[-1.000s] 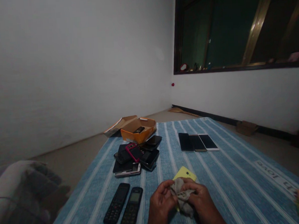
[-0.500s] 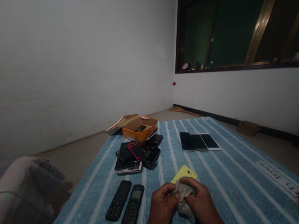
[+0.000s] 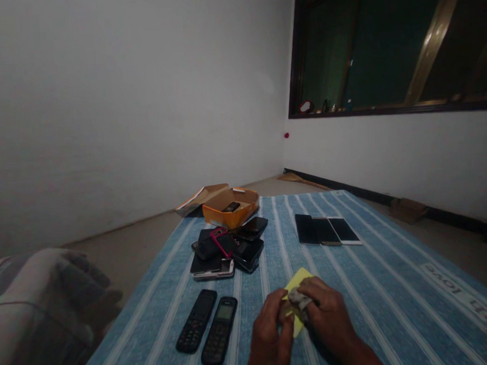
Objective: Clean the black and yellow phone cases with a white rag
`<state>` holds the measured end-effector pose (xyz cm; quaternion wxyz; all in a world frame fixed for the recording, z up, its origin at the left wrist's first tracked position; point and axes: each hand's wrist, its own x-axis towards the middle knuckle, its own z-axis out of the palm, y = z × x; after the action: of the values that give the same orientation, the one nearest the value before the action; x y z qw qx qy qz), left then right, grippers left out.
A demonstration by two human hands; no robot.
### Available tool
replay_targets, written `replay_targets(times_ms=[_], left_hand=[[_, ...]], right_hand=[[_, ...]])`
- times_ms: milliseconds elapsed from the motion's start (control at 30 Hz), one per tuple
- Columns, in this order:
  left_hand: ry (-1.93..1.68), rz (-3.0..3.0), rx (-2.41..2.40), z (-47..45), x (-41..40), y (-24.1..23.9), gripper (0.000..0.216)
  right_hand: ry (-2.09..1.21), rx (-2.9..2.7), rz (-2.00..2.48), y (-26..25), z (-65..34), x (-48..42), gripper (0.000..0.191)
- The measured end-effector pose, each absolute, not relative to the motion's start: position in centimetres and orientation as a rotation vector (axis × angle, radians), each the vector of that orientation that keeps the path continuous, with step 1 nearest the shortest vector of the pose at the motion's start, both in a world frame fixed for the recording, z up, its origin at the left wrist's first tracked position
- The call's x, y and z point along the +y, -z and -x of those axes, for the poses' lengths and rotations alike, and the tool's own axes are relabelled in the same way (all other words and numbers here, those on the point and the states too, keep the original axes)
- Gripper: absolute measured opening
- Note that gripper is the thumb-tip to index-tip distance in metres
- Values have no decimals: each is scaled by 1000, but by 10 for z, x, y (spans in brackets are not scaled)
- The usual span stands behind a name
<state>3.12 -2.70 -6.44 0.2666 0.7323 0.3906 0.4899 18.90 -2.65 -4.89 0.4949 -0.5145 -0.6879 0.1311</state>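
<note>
Low in the middle of the view, both my hands work on a yellow phone [image 3: 297,284] over the blue striped mat [image 3: 387,284]. My left hand [image 3: 271,327] grips the phone's near edge with curled fingers. My right hand [image 3: 327,314] is closed on a crumpled grey cloth [image 3: 299,299] and presses it against the phone. Most of the phone is hidden under the fingers and the cloth.
Two black keypad phones [image 3: 208,328] lie side by side to the left of my hands. A heap of several phones [image 3: 228,249] sits farther back, with an open orange box [image 3: 230,207] behind it. Three smartphones [image 3: 325,230] lie in a row at the far right. White walls and bare floor surround the mat.
The cloth has bunched up smaller under my right hand and more of the yellow phone shows below it. My hands have shifted slightly right and forward.
</note>
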Motion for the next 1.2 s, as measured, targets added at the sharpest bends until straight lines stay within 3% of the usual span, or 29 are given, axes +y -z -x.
replay_targets(times_ms=[133,333,567,933,1200], left_hand=[[-1381,-2201,1148,-23,-20,74,36],[-1312,-2560,1281,-16,-14,92,44],[-1166,-2666,1271,-18,-13,107,64],[-988,-2539,1233,-22,-19,79,51],[-985,-2564,1197,-21,-20,83,58]], right_hand=[[152,-1823,1368,69,-199,-8,34],[416,-2021,1500,100,-197,-9,32],[382,-2047,1475,117,-189,-24,54],[255,-2083,1424,110,-191,-28,49],[145,-2001,1476,104,-199,-22,45]])
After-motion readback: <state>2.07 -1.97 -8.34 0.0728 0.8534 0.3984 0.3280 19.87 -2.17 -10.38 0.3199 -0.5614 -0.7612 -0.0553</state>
